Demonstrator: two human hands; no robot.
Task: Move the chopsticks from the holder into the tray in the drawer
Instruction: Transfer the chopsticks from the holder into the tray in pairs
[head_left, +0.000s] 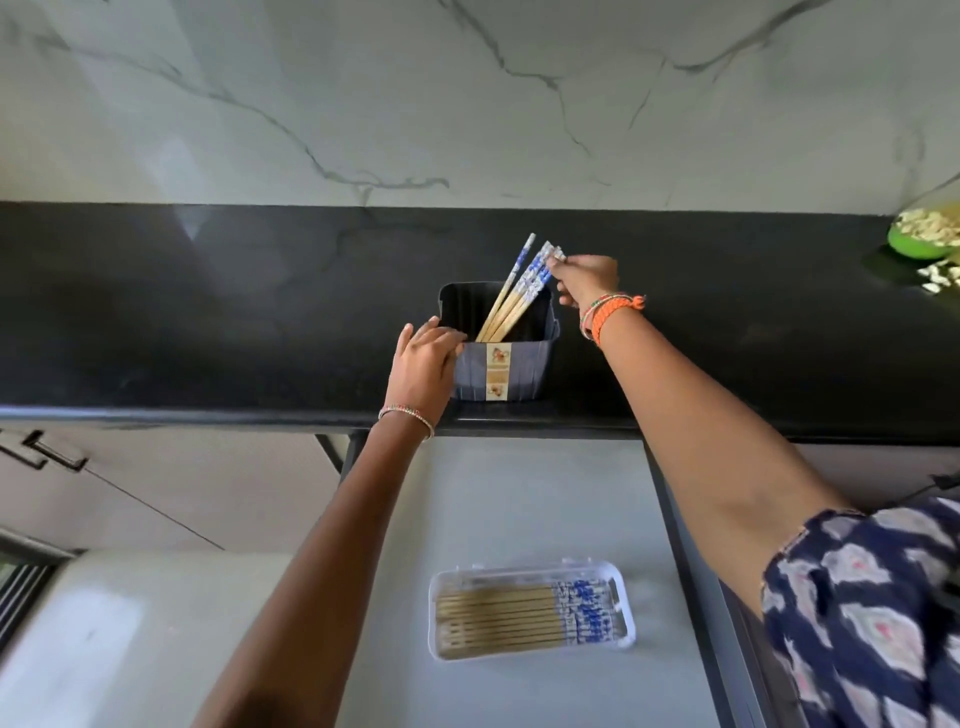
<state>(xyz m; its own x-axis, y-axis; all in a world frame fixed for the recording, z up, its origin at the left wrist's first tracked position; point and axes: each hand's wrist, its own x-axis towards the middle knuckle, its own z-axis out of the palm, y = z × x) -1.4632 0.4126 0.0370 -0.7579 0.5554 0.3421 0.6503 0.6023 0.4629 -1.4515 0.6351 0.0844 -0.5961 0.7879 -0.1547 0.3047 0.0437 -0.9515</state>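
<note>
Head view showed the right hand (584, 278) up at the patterned tops of the chopsticks (511, 301), fingertips pinched on the bunched ends, so that grip was closed on them. One stick stood a little apart to the left, outside the pinch. The rest of each stick slanted down into the dark holder (501, 364) on the black desk (208, 312). The left hand (423, 364) was cupped against the holder's near left corner, wrapped on it to steady it.

These looked light, stiff and slim, and smooth enough to fan out or slide if held loosely. Up top, where they cluster, was the sensible place to take them, and that's just where the fingers were. A firm pinch would likely be needed to lift the bundle together.

Below, in the open drawer (519, 493), the clear tray (626, 623) already held a neat row of matching chopsticks, lying flat side by side.
</note>
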